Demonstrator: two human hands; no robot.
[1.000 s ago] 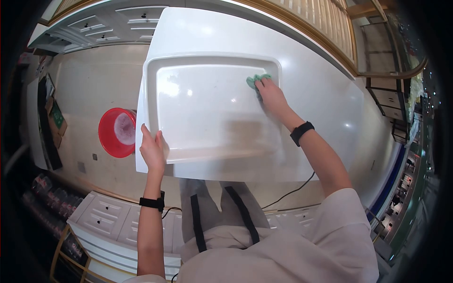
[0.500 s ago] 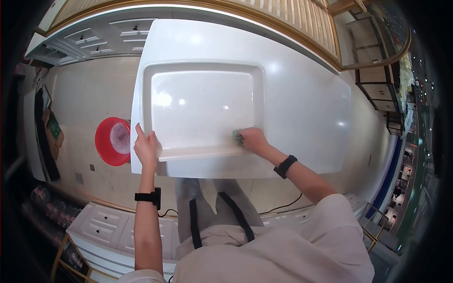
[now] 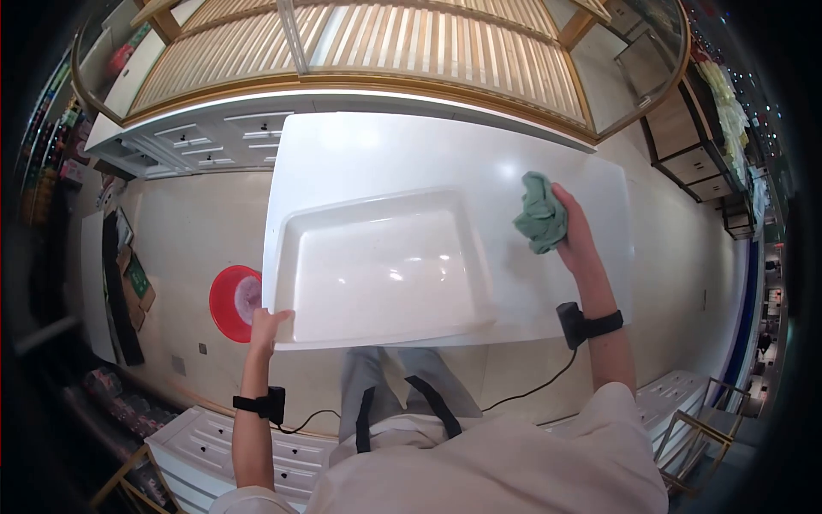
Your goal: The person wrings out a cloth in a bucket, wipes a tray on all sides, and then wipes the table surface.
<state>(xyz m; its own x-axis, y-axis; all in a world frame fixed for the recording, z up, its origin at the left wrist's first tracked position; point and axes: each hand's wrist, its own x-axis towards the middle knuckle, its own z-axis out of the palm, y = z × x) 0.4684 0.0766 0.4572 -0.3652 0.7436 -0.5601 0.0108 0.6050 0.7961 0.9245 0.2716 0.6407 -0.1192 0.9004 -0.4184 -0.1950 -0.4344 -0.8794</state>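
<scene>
A large white rectangular tray (image 3: 385, 291) with raised sides lies on the white tabletop (image 3: 377, 154), its near side at the table's front edge. My left hand (image 3: 271, 327) is closed on the tray's near left corner, thumb over the rim; its other fingers are partly hidden. To the right of the tray, my right hand (image 3: 578, 227) grips a crumpled green cloth (image 3: 541, 214), which appears raised over the tabletop.
A red bucket (image 3: 224, 304) with foamy liquid stands on the floor by the table's left side. Beyond the table runs a white cabinet (image 3: 205, 141) with a slatted, gold-edged top (image 3: 411, 47). White drawers (image 3: 218, 450) stand behind me, and a cable (image 3: 535, 390) hangs from my right wristband.
My right hand has lifted the cloth from inside the tray and moved it right and away from me. The tray now sits closer to the table's front edge, slightly turned. My view has tilted up.
</scene>
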